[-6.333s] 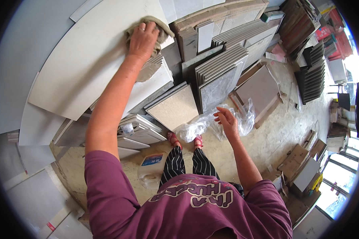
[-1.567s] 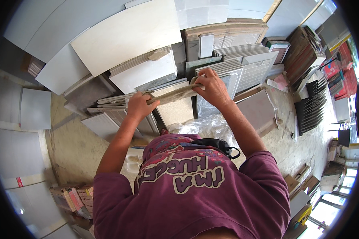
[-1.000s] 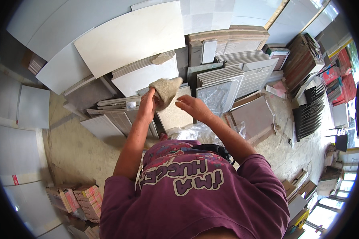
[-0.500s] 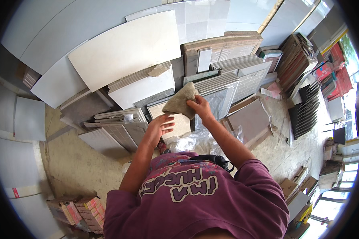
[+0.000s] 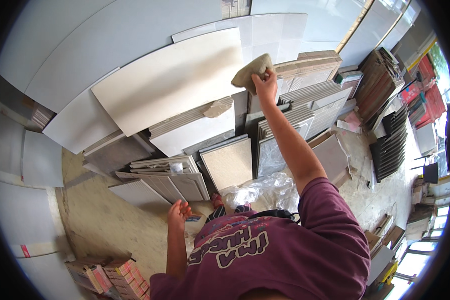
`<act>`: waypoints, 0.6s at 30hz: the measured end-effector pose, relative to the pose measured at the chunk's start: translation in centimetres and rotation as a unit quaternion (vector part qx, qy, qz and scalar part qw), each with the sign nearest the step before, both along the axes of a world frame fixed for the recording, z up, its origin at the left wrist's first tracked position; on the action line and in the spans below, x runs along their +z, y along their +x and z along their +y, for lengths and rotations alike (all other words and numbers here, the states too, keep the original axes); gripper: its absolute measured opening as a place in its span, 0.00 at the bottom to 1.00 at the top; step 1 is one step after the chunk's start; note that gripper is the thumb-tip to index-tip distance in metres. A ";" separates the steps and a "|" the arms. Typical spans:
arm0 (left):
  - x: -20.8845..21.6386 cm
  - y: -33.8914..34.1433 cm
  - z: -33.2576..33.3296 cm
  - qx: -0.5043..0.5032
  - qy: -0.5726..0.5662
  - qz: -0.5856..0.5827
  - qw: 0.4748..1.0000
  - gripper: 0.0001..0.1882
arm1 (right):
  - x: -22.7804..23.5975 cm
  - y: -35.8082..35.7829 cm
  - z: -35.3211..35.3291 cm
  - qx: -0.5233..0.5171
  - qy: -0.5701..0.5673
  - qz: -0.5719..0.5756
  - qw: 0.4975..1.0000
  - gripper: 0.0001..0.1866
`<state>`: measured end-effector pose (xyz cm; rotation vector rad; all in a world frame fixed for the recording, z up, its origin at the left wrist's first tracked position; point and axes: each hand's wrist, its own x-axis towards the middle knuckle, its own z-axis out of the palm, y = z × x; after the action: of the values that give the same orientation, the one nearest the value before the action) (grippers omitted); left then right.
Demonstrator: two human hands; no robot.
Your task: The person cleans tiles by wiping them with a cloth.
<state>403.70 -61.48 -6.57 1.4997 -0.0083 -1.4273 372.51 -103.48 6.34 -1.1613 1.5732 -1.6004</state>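
My right hand (image 5: 266, 88) is stretched far forward, its fingers closed on a folded grey-brown cloth (image 5: 250, 75). The cloth is raised near the right edge of a large cream panel (image 5: 170, 75); I cannot tell whether it touches anything. A soft shadow falls across the panel. My left hand (image 5: 178, 216) is lowered near my waist, empty, with its fingers loosely bent and apart. Close to it stand several leaning grey tiles (image 5: 147, 187).
Stacked tiles (image 5: 192, 125) stand under the panel. A speckled beige tile (image 5: 228, 162) leans in front, with clear plastic wrap (image 5: 267, 191) on the floor beside it. At the right is a black slatted rack (image 5: 389, 142). Pink-marked boxes (image 5: 127, 277) are at the lower left.
My right hand has carried the cloth forward and up, away from my body. My left hand has left the cloth's side and dropped back toward my waist. The view has shifted slightly.
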 end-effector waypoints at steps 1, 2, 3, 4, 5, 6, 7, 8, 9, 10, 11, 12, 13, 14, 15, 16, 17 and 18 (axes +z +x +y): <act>-0.4 0.7 0.8 0.020 0.006 0.004 1.000 0.18 | 0.5 0.8 -1.8 -0.032 0.010 0.035 0.999 0.31; -0.8 1.2 1.5 0.040 0.012 0.010 0.999 0.18 | 1.1 1.7 -3.3 -0.064 0.021 0.071 0.995 0.32; -1.1 1.8 2.3 0.056 0.021 0.011 0.998 0.18 | 1.9 3.2 -4.4 -0.055 0.018 0.064 0.996 0.33; -1.4 2.3 3.0 0.071 0.030 0.013 0.997 0.18 | 2.6 5.0 -5.4 -0.062 0.030 0.083 0.994 0.34; -1.8 2.6 3.5 0.084 0.039 0.015 0.996 0.18 | 3.2 6.5 -6.4 -0.056 0.037 0.100 0.993 0.34; -2.1 2.8 3.7 0.090 0.038 0.018 0.995 0.19 | 3.7 8.2 -7.2 -0.049 0.043 0.119 0.991 0.34; -2.5 2.9 3.9 0.096 0.036 0.021 0.995 0.19 | 4.1 10.1 -7.9 -0.028 0.034 0.104 0.994 0.33; -2.8 3.0 4.1 0.103 0.036 0.023 0.994 0.19 | 4.2 12.2 -8.4 -0.005 0.027 0.088 0.996 0.32; -3.0 3.0 4.1 0.106 0.036 0.028 0.993 0.18 | 4.1 14.2 -8.7 -0.004 -0.019 0.088 0.996 0.31; -3.1 2.9 3.7 0.103 0.040 0.030 0.993 0.18 | 3.9 16.2 -8.7 -0.002 -0.065 0.088 0.994 0.30; -3.1 2.7 3.4 0.100 0.045 0.033 0.993 0.18 | 3.6 18.2 -8.5 0.005 -0.091 0.098 0.991 0.29; -3.1 2.6 3.2 0.099 0.050 0.034 0.993 0.18 | 3.3 20.0 -8.0 0.014 -0.117 0.107 0.987 0.28; -3.2 2.6 3.2 0.101 0.051 0.038 0.993 0.17 | 3.2 21.6 -7.0 0.048 -0.145 0.165 0.974 0.27; -3.2 2.4 3.0 0.094 0.051 0.038 0.993 0.17 | 3.3 22.6 -5.9 0.081 -0.172 0.225 0.956 0.26; -3.0 2.2 2.5 0.087 0.051 0.036 0.994 0.17 | 3.5 23.1 -5.1 0.118 -0.201 0.298 0.926 0.26; -2.9 2.1 2.0 0.079 0.051 0.035 0.995 0.17 | 3.5 23.4 -4.6 0.152 -0.227 0.370 0.888 0.25; -2.9 2.1 1.6 0.067 0.047 0.033 0.996 0.18 | 3.2 23.4 -4.6 0.162 -0.239 0.421 0.860 0.24; -2.9 2.1 1.1 0.054 0.043 0.031 0.997 0.18 | 3.1 23.0 -5.1 0.156 -0.254 0.446 0.844 0.24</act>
<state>405.77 -60.40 -9.49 1.5014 0.1710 -1.4022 395.55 -108.56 9.49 -2.5828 1.3230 -1.3344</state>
